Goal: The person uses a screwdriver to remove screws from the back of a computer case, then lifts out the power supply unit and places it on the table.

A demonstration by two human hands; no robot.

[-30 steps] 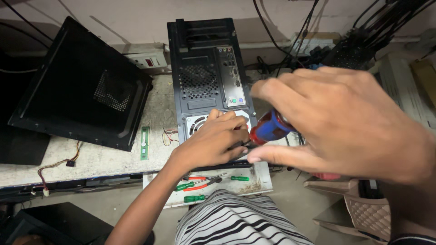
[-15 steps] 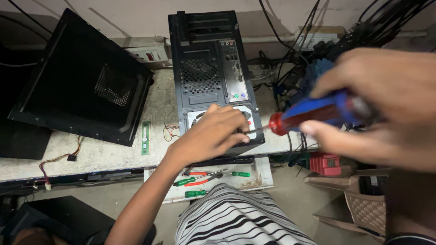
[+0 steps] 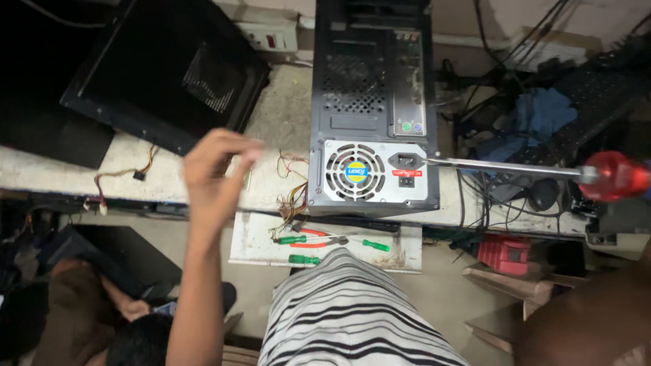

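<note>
Screwdriver (image 3: 522, 167): long bright steel shaft, translucent red handle at the right edge of the head view; tip is laid against the PC case (image 3: 371, 102) beside the power socket. Right hand is not seen in this view, so its grip cannot be told. Case: black sheet metal, boxy, perforated rear grille, grey power supply panel (image 3: 369, 171) with a round fan guard; it is set on a speckled stone bench (image 3: 285, 129). Side panel (image 3: 169, 68): black, flat, vented, laid to the left. Left hand (image 3: 215, 169): raised over the bench, fingers loosely curled on nothing, left of the case and well apart from the screwdriver. Green-handled tools (image 3: 332, 242) are laid on a white shelf below.

Change noted: the left hand, half a second ago pressed on the fan panel, has been lifted away; the screwdriver has been drawn rightward, its handle now farther out.
</note>
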